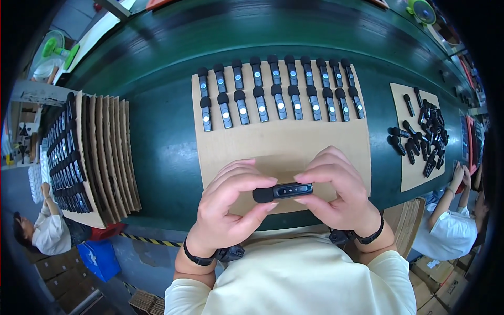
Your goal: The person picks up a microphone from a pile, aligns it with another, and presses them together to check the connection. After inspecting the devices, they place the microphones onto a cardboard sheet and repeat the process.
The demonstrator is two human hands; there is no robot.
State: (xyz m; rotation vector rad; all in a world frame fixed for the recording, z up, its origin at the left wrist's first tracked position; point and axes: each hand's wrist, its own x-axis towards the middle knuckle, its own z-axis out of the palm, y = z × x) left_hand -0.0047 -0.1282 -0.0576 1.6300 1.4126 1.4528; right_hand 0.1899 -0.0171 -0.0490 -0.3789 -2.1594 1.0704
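Note:
Between my two hands a small black wireless microphone (292,190) lies level above the near part of a cardboard sheet (252,149). My left hand (231,197) pinches its foam-covered end with thumb and forefinger. At the other end, my right hand (338,191) grips the body the same way. The microphone's upward face shows a dark panel with small marks. Farther back on the sheet, similar microphones (281,105) stand in two neat rows, foam tips pointing away, most with a pale round spot on the body.
A loose pile of black microphones (430,131) sits on another cardboard piece (412,173) at the right. Upright cardboard sheets (113,152) stand at the left, beside a board of microphones (65,157). Other people (454,231) work at both sides of the green table (163,131).

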